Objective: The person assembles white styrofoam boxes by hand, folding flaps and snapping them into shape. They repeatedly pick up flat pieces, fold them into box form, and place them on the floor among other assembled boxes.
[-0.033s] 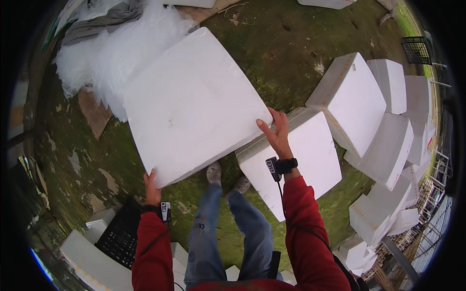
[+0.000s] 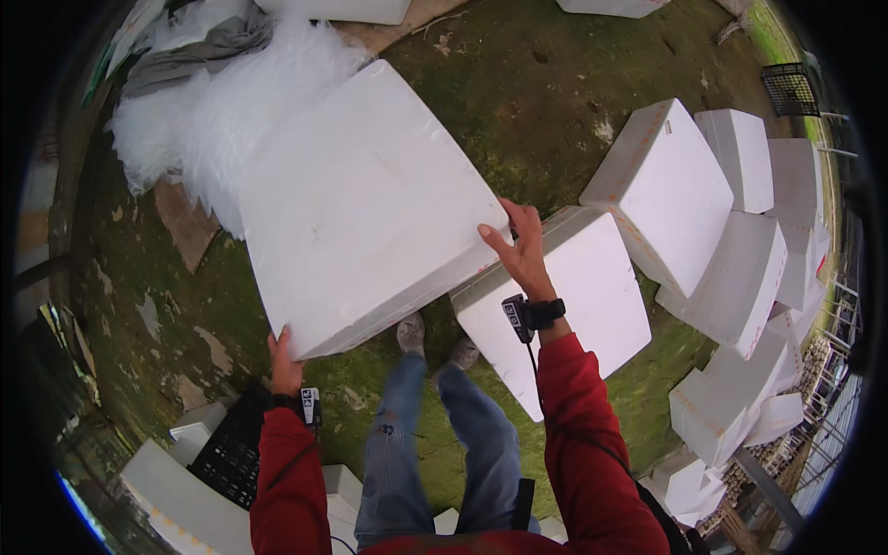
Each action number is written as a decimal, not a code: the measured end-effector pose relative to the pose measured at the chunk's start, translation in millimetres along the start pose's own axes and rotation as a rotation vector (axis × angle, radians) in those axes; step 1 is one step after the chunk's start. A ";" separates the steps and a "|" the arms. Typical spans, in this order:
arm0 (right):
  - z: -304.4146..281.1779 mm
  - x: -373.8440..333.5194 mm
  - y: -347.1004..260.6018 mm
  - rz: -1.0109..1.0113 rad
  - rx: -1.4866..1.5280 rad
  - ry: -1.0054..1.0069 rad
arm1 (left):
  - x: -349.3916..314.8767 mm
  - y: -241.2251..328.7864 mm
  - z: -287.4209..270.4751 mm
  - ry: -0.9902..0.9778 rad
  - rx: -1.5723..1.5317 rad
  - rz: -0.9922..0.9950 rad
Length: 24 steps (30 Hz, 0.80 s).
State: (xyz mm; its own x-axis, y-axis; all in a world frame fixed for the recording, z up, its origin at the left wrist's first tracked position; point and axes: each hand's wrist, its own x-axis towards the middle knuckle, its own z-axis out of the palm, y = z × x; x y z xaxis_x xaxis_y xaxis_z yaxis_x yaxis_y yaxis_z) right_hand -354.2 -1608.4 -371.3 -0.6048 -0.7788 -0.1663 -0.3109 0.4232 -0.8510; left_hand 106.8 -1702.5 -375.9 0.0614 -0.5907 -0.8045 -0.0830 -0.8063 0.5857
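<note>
A large white foam box point(image 2: 370, 203) is held between my two hands in front of me, its broad flat face upward. My left hand point(image 2: 285, 361) grips its near left corner, the thumb on top and the other fingers hidden beneath. At the right corner, my right hand point(image 2: 525, 245) has its thumb on the upper face and its fingers round the edge. Just under my right wrist lies another white foam box point(image 2: 583, 305) on the ground, partly covered by the held one.
Clear plastic wrap point(image 2: 222, 129) lies heaped at the far left, touching the held box in view. More white foam boxes point(image 2: 666, 194) are piled along the right. A black crate point(image 2: 231, 453) stands at lower left. Mossy green ground point(image 2: 518, 111) spreads between them.
The held box has tilted slightly, so more of its near side shows. My right hand has shifted a little to the left with it.
</note>
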 end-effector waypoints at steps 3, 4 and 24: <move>-39.5 17.7 -103.5 -0.124 0.126 -0.024 | -39.6 75.6 -15.3 -0.095 -0.103 0.067; -58.1 16.1 -134.1 -0.128 0.208 -0.038 | -57.6 96.6 -20.0 -0.144 -0.092 0.071; -399.3 -167.0 -230.0 0.164 -0.468 -0.027 | -348.4 75.1 139.7 -0.846 0.883 0.027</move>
State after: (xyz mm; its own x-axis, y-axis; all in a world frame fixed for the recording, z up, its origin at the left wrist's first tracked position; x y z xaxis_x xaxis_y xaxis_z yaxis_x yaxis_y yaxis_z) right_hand -474.4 -1390.7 51.1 -0.6559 -0.6937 -0.2978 -0.5128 0.6989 -0.4985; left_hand -59.8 -1552.9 -65.4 -0.5898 -0.1349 -0.7962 -0.7410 -0.3016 0.6000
